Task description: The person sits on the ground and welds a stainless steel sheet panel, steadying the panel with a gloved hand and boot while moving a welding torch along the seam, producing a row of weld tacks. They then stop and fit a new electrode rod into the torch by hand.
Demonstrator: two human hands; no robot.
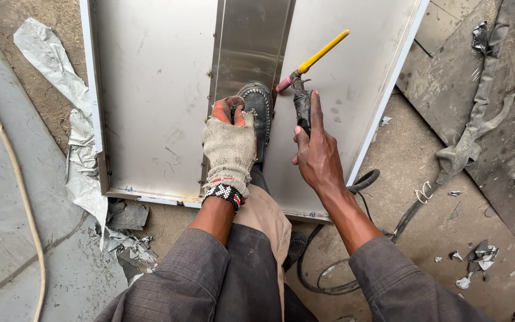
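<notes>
Stainless sheet metal fills the upper middle of the view: one large flat panel point(150, 101) lies on the dirt ground, with a single folded channel strip point(251, 42) running along its centre from twelve o'clock toward six. One black boot point(259, 110) stands on the panel beside that strip.

One welding torch point(305, 77) is in the right hand point(317, 155), just right of the boot. Its long axis runs diagonally: the yellow back cap points to about one o'clock, the pink ceramic nozzle to about seven o'clock, down at the seam. The right hand's fingers are wrapped around the torch's dark handle, with the index finger stretched straight along it toward twelve o'clock.

The left hand point(229, 149) wears one frayed knitted glove with open fingertips and one beaded wristband; its fingers are curled, pressing at the strip's edge next to the boot. Whether they pinch anything I cannot tell.

One black cable point(329, 280) loops on the ground at five o'clock. Crumpled protective film point(78, 155) lies at nine o'clock, and one pale hose point(22, 191) curves along the far left. No labels or packages show clearly.
</notes>
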